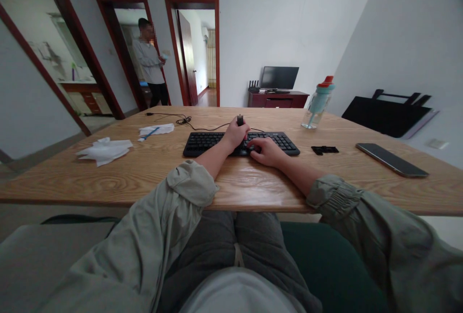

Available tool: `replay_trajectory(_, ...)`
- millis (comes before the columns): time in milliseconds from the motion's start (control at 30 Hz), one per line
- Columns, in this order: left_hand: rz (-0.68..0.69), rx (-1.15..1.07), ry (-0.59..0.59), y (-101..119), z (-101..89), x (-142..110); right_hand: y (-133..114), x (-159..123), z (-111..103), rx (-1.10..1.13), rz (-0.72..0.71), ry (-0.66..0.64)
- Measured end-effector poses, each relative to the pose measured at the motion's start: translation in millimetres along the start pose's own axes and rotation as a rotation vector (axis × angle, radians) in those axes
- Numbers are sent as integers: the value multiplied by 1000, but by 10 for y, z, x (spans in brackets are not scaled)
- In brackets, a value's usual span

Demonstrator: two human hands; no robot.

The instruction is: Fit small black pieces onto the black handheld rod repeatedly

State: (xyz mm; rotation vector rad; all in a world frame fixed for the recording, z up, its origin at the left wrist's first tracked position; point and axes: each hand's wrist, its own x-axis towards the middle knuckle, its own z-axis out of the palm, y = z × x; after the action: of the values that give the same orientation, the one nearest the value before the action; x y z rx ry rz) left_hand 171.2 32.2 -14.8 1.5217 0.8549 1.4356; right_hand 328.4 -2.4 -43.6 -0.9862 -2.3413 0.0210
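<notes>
A black keyboard (204, 143) lies in front of me on the wooden table. My left hand (236, 134) is closed in a fist above its middle, around an upright tool with a black handle (240, 120). A bit of red shows beside those fingers; the tool's lower end is hidden. At the keyboard's front edge, right of centre, my right hand (266, 152) curls its fingers over the keys, with the thumb low at the edge. Both hands cover part of the keys between them.
Crumpled white tissues (104, 151) lie at left, beside a thin blue stick (150, 133) on another tissue (164, 129). The keyboard cable (184, 120) coils behind. At right are small black pieces (324, 150), a phone (391, 159) and a water bottle (318, 103). A person (150, 64) stands by a doorway.
</notes>
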Motion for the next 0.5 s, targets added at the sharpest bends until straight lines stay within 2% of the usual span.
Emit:
replay_trajectory(133, -62, -153, 61, 47, 50, -27, 17, 0, -6, 17, 44, 17)
replay_trajectory(267, -58, -256, 142, 77, 110, -19, 32, 4, 12, -7, 63, 40)
replay_trajectory(500, -69, -243, 275, 78, 82, 23, 73, 20, 44, -64, 37, 2)
